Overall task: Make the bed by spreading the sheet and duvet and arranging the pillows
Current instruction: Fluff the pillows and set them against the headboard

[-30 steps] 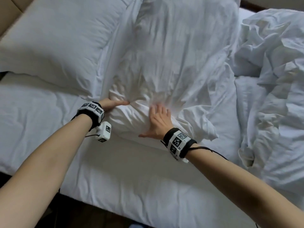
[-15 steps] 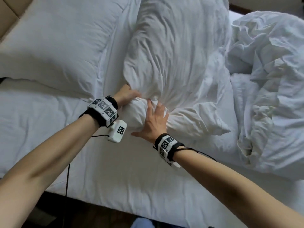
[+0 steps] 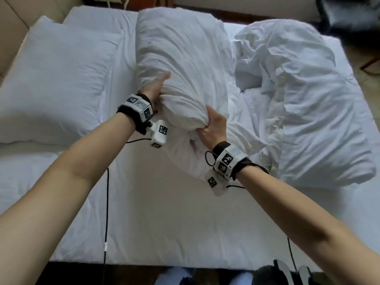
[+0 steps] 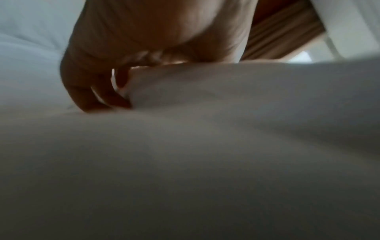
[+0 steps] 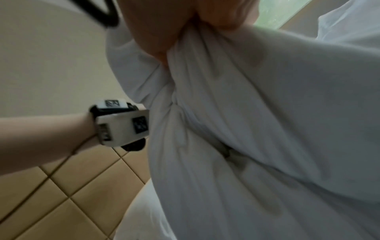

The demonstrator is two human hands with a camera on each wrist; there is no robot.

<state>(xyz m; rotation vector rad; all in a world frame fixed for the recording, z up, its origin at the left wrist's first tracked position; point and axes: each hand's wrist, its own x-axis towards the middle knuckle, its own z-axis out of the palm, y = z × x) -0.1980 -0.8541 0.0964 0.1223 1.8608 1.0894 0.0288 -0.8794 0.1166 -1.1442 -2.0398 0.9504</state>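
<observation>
A crumpled white pillow [image 3: 185, 50] lies lengthwise in the middle of the bed, its near end lifted. My left hand [image 3: 155, 88] grips that end from the left side, thumb on top and fingers dug into the cloth [image 4: 102, 95]. My right hand [image 3: 212, 128] clutches a bunch of the pillowcase at the near right corner, the fabric gathered in its fist [image 5: 164, 40]. A second, smoother white pillow [image 3: 59, 79] rests flat at the left by the headboard. The rumpled white duvet [image 3: 304, 99] is heaped on the right side. The white sheet [image 3: 164, 212] covers the mattress below my arms.
A tan padded headboard [image 3: 12, 17] runs along the far left. The mattress edge [image 3: 144, 263] is close to me, with dark floor below. Cables hang from both wrist units. A dark object [image 3: 349, 13] stands beyond the bed at the top right.
Both hands went from pressing flat on the pillow's near end to gripping it, and the end has risen off the sheet. The view pulled back.
</observation>
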